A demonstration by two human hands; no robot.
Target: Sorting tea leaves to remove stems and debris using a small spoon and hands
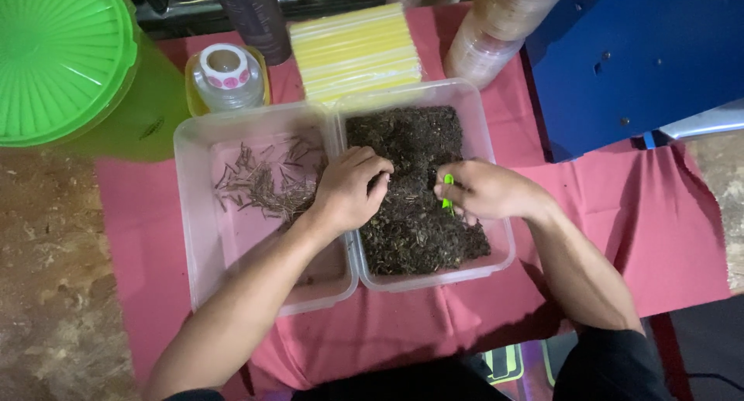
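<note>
Two clear plastic tubs sit side by side on a pink cloth. The right tub is full of dark loose leaves. The left tub holds a small pile of thin brown stems. My left hand hovers over the divide between the tubs, fingers curled together, touching the dark leaves. My right hand rests on the dark leaves and pinches green tweezers, tips pointing down into the leaves.
A large green lidded container stands at the back left. Behind the tubs are a small jar with a pink-dotted lid, a stack of yellow straws, a dark cylinder, stacked clear lids and a blue box.
</note>
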